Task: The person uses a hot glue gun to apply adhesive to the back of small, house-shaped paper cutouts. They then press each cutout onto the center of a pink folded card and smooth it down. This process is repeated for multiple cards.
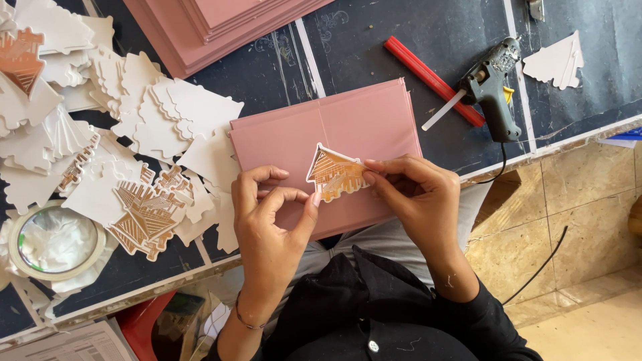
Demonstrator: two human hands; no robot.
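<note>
A small house-shaped cutout (336, 175) is held between two hands above a folded pink card (321, 134).

The cutout, white-edged with orange line work, is pinched at its lower left edge by the thumb and forefinger of the left hand (271, 220), and at its right edge by the fingertips of the right hand (418, 194). Both hands are closed narrowly on it. The pink card is laid flat on the dark surface (374, 40) directly beneath the hands. Beyond the right hand, a glue gun (493, 87) is seen beside a red stick (431, 79). To the left of the left hand, a heap of white cutouts (134, 120) is spread, with a roll of tape (57, 242) nearby.
</note>
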